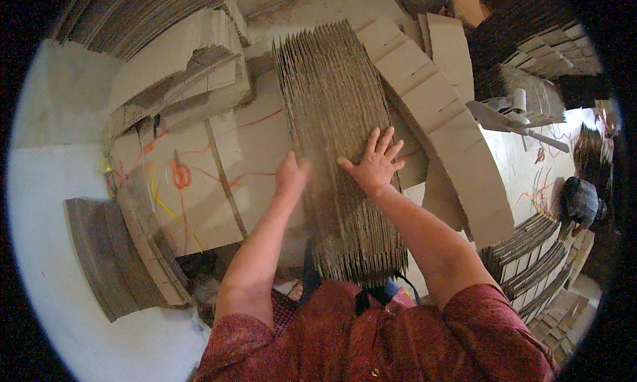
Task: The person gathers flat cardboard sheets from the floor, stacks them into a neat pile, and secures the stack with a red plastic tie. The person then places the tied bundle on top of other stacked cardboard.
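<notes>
A long stack of cardboard sheets (332, 96) stands on edge in front of me, reaching from the far side of the work surface to near my body. My right hand (377, 163) lies on top of it with the fingers spread. Against its left side is my left hand (290, 174), fingers curled in; what they hold, if anything, is hidden. Red string (247, 177) runs across flat cardboard (225, 143) toward the stack. Red-handled scissors (180, 174) lie on that cardboard at the left.
Bundled cardboard (179, 67) is piled at the far left, and slotted cardboard strips (438, 116) slant along the right of the stack. More cardboard (109, 256) leans at the near left. A fan (517, 120) shows at the right. Another person (580, 203) is bent over beyond it.
</notes>
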The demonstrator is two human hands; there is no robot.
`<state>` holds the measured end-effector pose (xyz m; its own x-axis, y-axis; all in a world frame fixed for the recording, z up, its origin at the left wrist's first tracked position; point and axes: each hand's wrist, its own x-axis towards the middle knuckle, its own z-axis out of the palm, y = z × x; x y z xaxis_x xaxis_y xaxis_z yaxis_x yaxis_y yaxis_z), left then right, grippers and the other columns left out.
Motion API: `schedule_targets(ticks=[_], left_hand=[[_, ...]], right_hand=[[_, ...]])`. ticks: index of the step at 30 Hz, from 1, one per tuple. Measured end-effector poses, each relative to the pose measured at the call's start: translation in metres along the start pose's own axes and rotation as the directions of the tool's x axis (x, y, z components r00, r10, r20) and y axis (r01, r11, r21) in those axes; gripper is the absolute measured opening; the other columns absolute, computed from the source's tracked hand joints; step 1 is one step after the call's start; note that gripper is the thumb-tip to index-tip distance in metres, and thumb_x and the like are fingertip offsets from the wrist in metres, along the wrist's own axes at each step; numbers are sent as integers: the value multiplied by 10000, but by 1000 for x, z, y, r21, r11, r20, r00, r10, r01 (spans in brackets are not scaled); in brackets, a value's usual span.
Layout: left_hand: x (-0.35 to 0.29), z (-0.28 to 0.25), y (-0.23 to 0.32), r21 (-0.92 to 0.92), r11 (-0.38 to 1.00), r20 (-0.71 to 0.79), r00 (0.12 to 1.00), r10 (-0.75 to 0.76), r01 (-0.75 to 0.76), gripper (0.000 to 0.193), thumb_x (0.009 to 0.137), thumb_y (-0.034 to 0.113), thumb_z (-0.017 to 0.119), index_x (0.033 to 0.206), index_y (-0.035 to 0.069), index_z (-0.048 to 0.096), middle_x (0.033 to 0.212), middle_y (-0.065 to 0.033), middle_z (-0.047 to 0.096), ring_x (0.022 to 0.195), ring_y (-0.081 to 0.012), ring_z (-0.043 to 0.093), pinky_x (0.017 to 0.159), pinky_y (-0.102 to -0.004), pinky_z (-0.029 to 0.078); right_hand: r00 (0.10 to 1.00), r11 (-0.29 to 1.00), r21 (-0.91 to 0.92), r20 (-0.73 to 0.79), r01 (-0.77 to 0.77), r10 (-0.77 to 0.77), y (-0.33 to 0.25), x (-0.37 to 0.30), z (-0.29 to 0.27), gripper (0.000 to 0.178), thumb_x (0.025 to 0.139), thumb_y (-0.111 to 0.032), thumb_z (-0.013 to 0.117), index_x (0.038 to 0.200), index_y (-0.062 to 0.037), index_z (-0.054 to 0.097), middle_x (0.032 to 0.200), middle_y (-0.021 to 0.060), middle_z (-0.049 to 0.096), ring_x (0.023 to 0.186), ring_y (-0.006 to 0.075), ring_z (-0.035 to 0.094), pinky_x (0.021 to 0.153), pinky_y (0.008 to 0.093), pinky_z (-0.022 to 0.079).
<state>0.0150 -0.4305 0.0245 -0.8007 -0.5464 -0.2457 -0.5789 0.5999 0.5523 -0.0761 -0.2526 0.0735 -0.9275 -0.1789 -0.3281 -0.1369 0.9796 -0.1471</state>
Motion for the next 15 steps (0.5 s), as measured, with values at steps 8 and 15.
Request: schedule_targets(ticks=[8,15], left_hand=[[3,-15,12,68,997,45,998,-35,32,273,787,169,518,936,-60,512,800,-265,601,778,-407,598,707,-470,472],[-14,-18,22,83,996,13,999,43,-44,240,818,178,534,938,-31,532,822,-226,612,766,-376,601,677,-451,469]], right_hand=[[999,999,-26,38,-24,25,1,2,-5,1146,623,-711,593,1425,-58,100,1485,181,-6,1326,470,44,943,670,216],[999,1000,-11,-51,8,-9,4,0,3,1151,589,-725,606,1415,-63,154,1481,196,14,1311,502,55,914,707,199]])
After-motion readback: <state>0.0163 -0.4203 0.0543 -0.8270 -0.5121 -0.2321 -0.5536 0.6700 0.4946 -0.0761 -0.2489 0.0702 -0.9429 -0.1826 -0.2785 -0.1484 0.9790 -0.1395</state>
